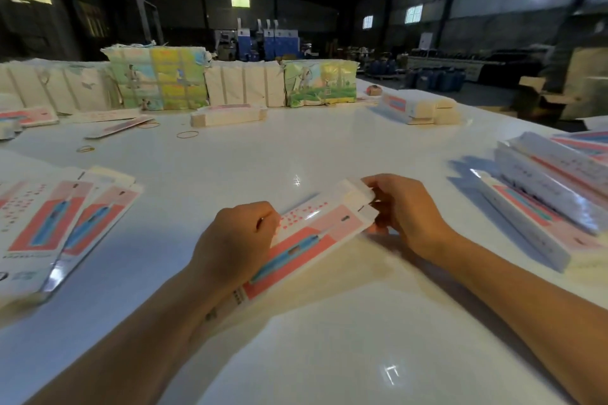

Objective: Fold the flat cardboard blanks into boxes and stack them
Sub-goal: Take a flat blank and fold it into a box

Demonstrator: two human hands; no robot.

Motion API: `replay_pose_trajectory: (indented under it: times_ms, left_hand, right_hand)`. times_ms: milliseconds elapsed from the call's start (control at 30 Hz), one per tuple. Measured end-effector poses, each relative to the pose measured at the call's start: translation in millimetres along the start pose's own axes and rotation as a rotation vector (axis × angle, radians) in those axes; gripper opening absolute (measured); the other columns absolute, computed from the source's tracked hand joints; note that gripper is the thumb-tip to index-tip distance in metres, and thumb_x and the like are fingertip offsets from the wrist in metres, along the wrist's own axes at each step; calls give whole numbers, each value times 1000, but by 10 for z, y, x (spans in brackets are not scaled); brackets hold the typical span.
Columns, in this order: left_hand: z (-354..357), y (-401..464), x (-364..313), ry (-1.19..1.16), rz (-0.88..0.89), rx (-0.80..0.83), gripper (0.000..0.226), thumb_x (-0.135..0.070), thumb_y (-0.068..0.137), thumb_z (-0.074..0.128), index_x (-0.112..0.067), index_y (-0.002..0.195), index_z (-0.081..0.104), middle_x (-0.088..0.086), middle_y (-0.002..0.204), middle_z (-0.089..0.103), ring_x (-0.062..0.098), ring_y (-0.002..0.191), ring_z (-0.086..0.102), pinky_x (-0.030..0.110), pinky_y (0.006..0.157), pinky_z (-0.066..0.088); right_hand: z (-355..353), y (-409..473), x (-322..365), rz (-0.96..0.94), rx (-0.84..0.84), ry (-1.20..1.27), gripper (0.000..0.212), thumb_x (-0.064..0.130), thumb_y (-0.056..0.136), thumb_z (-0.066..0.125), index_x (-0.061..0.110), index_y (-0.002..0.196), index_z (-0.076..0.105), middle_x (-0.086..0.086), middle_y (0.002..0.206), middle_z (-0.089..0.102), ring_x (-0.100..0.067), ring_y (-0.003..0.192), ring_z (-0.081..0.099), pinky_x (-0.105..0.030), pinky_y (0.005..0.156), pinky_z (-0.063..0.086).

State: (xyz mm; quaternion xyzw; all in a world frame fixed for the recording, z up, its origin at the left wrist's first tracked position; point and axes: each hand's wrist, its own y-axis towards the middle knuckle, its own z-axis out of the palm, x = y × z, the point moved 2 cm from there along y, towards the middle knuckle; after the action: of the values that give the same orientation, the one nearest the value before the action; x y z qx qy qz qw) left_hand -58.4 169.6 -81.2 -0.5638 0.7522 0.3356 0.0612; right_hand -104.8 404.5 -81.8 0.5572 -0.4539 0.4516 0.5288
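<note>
- The fingers of the right hand (408, 210) are curled narrowly and pinch the white end flap of the box (316, 233) at its far end, thumb on the near side of the flap.
- The fingers of the left hand (237, 240) are curled over the near long edge of the same box and grip it around mid-length; the fingertips lie on the printed top face.
- The box is a long, narrow carton, pink and coral with a blue pen graphic, lying diagonally on the white table (329, 339), centred between the two hands. Its far end is raised and partly opened; the near end is hidden under the left forearm.
- Flat blanks (49, 227) with the same print lie fanned on the table to the left, well apart from the hands.
- Folded boxes (552, 194) lie stacked on the right side of the table.
- Rubber bands (187, 134) lie loose on the far part of the table.
- Bundles of white and illustrated cardboard (158, 79) stand in a row along the far edge.
</note>
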Motion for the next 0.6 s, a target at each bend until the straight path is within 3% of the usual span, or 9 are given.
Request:
replay_pose_trajectory:
  times_ms: [67, 167, 233, 300, 400, 600]
  left_hand:
    - [-4, -10, -1, -6, 20, 7, 32, -27, 99, 39, -6, 82, 57, 0, 89, 68, 17, 67, 64, 31, 60, 55]
    - [-4, -16, -62, 165, 2, 48, 42, -47, 96, 32, -17, 93, 60, -3, 97, 66, 14, 78, 62, 28, 66, 52]
    - [25, -36, -139, 400, 28, 92, 69, -77, 79, 15, -31, 114, 52, -10, 109, 57, 11, 94, 53, 25, 70, 45]
    - [51, -79, -232, 460, 38, 106, 99, -91, 58, 3, -33, 128, 40, -13, 116, 50, 8, 96, 47, 22, 66, 39]
    - [99, -111, -284, 524, 53, 113, 106, -91, 50, 1, -32, 133, 32, -13, 118, 46, 7, 95, 44, 18, 63, 36]
    - [70, -53, -227, 389, -13, 101, 99, -88, 46, 5, -32, 119, 44, -13, 101, 46, 7, 92, 46, 18, 58, 36]
  right_hand:
    - [29, -38, 0, 85, 137, 140, 40, 17, 94, 42, 10, 62, 65, -22, 54, 53, -25, 38, 44, -22, 36, 30]
    - [67, -95, -34, 64, 203, 8, 19, 2, 91, 48, -8, 80, 59, -20, 46, 53, -23, 32, 42, -19, 32, 28]
    - [49, -83, -55, 69, 156, 18, 17, -2, 90, 48, -16, 88, 56, -20, 45, 52, -24, 32, 40, -20, 32, 30]
    - [40, -76, -34, 62, 114, 55, 16, -3, 90, 47, -16, 88, 56, -20, 44, 51, -24, 33, 37, -21, 32, 30]
    - [27, -70, -30, 73, 92, 77, 17, -3, 91, 46, -10, 82, 59, -19, 44, 51, -23, 31, 37, -22, 32, 31]
    - [69, -87, 13, 72, 49, 165, 28, 14, 96, 50, 6, 72, 62, -16, 50, 55, -24, 36, 45, -25, 34, 36]
